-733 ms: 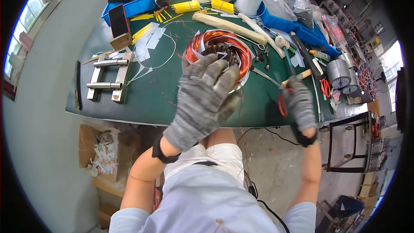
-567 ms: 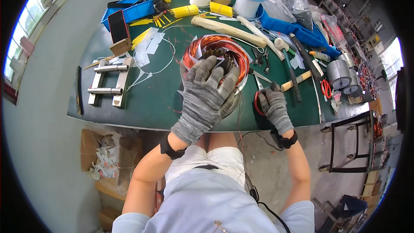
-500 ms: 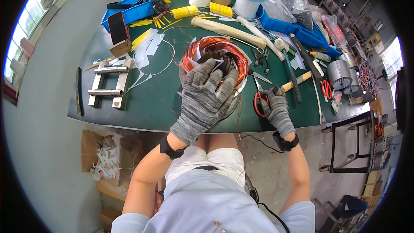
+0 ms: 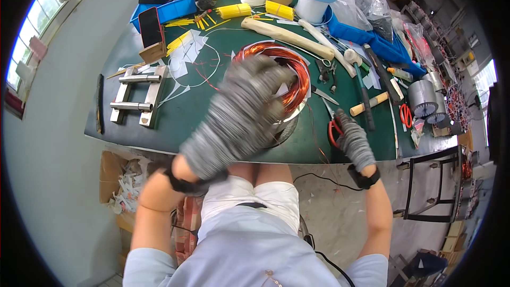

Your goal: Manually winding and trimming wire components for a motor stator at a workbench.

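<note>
My left hand [image 4: 236,109], in a grey knit glove, is over the near left side of a ring-shaped coil of copper wire [image 4: 298,72]. Motion blurs its fingers, so I cannot make out their pose or whether they touch the coil. White insulating slips poke out around the windings, and a round metal rim [image 4: 287,127] shows beneath. To the right, my gloved right hand [image 4: 355,141] is closed on the red handles of a pair of scissors [image 4: 333,132], whose blades point away from me. Just beyond them lies a pointed metal blade [image 4: 325,96].
A steel frame with two bars [image 4: 135,95] lies left, near a phone on a wooden stand [image 4: 152,34]. Hammers [image 4: 364,90], a wooden stick [image 4: 289,40], spools [image 4: 314,2] and blue bins [image 4: 361,34] line the back and right. A cardboard box of scraps [image 4: 114,178] stands below.
My left hand has shifted left and toward me, blurring, and uncovers more of the coil's right side. My right hand has moved slightly right with the scissors. The view has shifted a little.
</note>
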Demonstrator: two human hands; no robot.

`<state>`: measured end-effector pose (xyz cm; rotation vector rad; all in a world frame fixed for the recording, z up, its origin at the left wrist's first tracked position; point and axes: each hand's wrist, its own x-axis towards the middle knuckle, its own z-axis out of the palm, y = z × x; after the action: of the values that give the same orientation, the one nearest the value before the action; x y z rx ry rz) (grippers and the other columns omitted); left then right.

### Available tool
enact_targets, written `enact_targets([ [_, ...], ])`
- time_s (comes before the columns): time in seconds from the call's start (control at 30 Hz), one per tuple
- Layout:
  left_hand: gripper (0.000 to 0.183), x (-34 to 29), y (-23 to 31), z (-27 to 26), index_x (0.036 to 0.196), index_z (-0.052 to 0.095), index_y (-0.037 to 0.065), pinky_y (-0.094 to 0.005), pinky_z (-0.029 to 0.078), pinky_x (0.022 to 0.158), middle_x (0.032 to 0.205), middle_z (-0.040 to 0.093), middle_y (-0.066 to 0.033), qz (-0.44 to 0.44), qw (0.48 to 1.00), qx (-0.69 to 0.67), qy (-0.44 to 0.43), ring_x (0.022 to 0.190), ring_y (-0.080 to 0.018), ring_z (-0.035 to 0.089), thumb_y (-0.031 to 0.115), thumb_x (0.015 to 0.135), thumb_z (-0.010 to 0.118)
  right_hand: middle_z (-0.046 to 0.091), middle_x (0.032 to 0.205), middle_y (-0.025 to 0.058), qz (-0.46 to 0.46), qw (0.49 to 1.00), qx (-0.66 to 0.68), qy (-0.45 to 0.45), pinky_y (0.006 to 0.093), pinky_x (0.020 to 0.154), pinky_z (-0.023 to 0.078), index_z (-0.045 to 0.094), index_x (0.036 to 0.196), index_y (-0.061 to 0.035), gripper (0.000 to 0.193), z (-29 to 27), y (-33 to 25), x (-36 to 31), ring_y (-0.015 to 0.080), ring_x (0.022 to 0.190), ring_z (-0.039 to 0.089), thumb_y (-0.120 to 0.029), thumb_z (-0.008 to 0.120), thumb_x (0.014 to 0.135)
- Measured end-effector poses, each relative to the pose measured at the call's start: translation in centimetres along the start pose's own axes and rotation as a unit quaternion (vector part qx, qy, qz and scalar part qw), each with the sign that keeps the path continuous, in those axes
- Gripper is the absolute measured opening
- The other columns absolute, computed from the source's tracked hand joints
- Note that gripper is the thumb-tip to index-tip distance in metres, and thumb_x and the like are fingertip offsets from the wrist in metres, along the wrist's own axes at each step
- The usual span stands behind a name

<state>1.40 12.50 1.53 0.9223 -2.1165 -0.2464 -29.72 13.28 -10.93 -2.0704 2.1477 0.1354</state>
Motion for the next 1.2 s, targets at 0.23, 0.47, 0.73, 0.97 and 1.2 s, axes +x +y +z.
enact_targets([
  [0.23,0.031,4.2,-7.6,-1.8,0.112,0.051,0.004,-0.0305,0.044,0.080,0.097,0.056,-0.0097,-0.104,0.987,-0.062,-0.109,0.086,-0.0192,0.053,0.008,0.082,0.048,0.049,0.085,0.0020,-0.150,0.854,0.494,0.064,0.0259,0.068,0.045,0.041,0.124,-0.0066,0.051,-7.1,1.6,1.6,0.0108,0.075,0.050,-0.008,0.063,0.078],
  [0.47,0.023,4.7,-8.4,1.4,0.111,0.053,0.004,-0.0226,0.045,0.082,0.096,0.058,-0.0045,-0.171,0.973,-0.105,-0.111,0.089,-0.0091,0.054,0.009,0.089,0.049,0.042,0.127,0.0076,-0.277,0.819,0.482,0.144,0.0280,0.088,0.040,0.032,0.132,-0.0048,0.057,-3.8,-5.6,0.9,0.0132,0.099,0.048,-0.014,0.058,0.082],
  [0.73,0.026,4.8,-7.6,1.0,0.114,0.055,0.006,-0.0184,0.045,0.073,0.093,0.061,-0.0008,-0.168,0.952,-0.222,-0.124,0.083,-0.0045,0.052,0.009,0.089,0.050,0.051,0.100,0.0009,-0.236,0.732,0.635,0.068,0.0162,0.060,0.042,0.033,0.133,-0.0107,0.063,-0.5,-6.5,2.6,0.0055,0.074,0.049,-0.018,0.065,0.079],
  [0.97,0.023,4.9,-8.0,0.7,0.109,0.058,0.007,-0.0207,0.047,0.076,0.095,0.063,-0.0023,-0.205,0.927,-0.275,-0.152,0.085,-0.0064,0.057,0.005,0.088,0.048,0.058,0.109,0.0088,-0.262,0.817,0.495,0.135,0.0270,0.084,0.042,0.050,0.121,-0.0032,0.043,-3.9,-6.4,2.4,0.0154,0.093,0.055,-0.010,0.060,0.079],
  [1.2,0.031,6.1,-9.4,1.4,0.119,0.053,0.008,-0.0209,0.046,0.078,0.102,0.061,-0.0041,-0.122,0.932,-0.271,-0.210,0.091,-0.0080,0.055,0.009,0.088,0.050,0.060,0.086,0.0096,-0.300,0.915,0.234,0.133,0.0279,0.063,0.046,0.055,0.117,-0.0104,0.045,-11.3,-6.0,2.1,0.0169,0.069,0.059,-0.009,0.062,0.073],
])
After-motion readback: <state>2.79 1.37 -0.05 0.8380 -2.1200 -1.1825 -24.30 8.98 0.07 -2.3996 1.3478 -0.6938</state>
